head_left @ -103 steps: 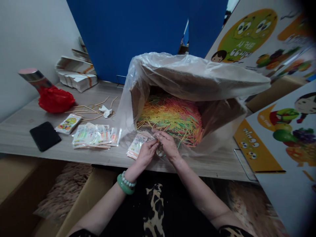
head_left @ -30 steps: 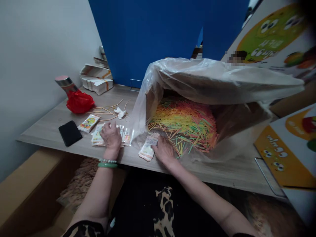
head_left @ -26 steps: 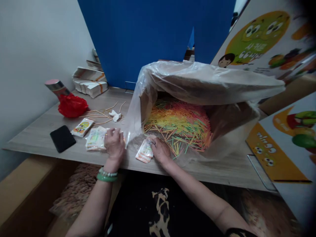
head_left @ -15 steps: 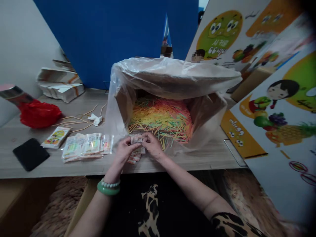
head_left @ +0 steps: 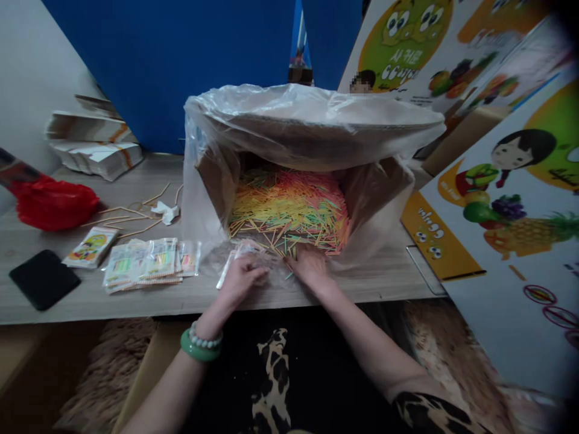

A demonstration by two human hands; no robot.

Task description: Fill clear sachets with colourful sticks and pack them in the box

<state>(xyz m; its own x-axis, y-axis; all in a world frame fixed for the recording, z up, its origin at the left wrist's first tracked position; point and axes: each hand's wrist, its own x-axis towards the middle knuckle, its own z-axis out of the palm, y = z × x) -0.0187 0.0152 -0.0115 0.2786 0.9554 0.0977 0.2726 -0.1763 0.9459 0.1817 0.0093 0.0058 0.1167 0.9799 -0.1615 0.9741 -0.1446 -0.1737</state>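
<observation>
At a wooden worktop (head_left: pixel 389 283) before a blue wall, a plastic-lined box (head_left: pixel 298 138) spills coloured sticks (head_left: pixel 289 208). The left hand (head_left: pixel 239 278) pinches a small packet (head_left: pixel 228 265) at the box mouth; the right hand (head_left: pixel 312 268), fingers spread, rests on the nearest sticks. More packets (head_left: pixel 149 264) lie well left.

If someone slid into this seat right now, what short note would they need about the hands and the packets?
Left hand: resting on a small clear packet at the desk edge; grip unclear.
Right hand: fingers at the front of the loose coloured sticks spilling from the lined box.
Done: several filled packets lie fanned to the left.
Left: the box is full of loose sticks.
</observation>
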